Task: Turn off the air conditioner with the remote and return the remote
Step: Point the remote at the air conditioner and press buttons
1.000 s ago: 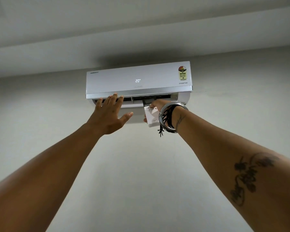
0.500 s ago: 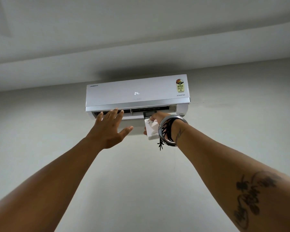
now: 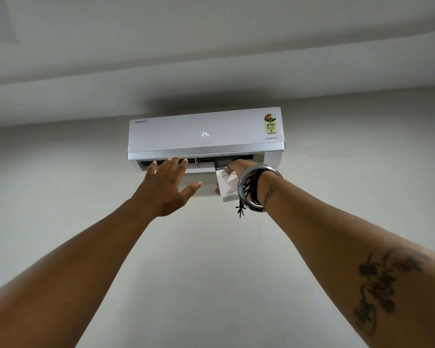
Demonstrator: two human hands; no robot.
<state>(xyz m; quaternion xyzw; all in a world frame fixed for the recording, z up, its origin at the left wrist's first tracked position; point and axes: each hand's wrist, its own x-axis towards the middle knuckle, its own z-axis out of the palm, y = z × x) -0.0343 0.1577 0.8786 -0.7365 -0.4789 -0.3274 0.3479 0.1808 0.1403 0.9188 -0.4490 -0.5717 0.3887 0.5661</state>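
A white air conditioner hangs high on the wall, its front display lit and reading 24. Its lower flap stands open along the underside. My right hand grips a white remote and points it up at the unit, with the thumb resting on the buttons. A metal bangle and black cords circle that wrist and hide part of the hand. My left hand is raised with fingers spread, palm facing the vent, its fingertips overlapping the flap in view.
A plain grey wall runs below and beside the unit. A ceiling beam casts a shadow just above it. An energy label sticker sits on the unit's upper right corner.
The display went from 20 to 24. The unit sits lower in view than a second ago as my head tilted up. Both hands keep their poses under the unit.
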